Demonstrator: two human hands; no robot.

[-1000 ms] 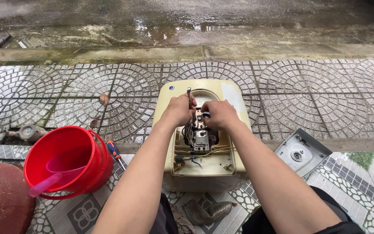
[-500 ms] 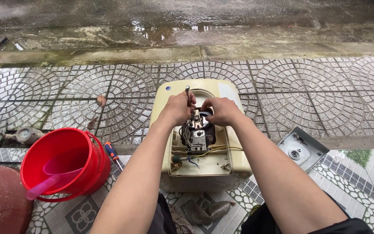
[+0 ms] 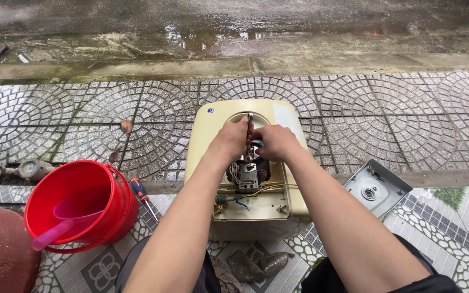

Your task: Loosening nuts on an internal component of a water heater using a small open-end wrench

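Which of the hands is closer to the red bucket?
The left hand. The red bucket sits off to its left and lower in the picture, apart from it. The right hand is farther away, on the other side of the left hand, over the cream-coloured appliance.

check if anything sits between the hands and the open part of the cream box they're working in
Nothing visible does. The left hand and right hand are already on the metal parts inside the opened cream casing, left gripping a thin metal tool.
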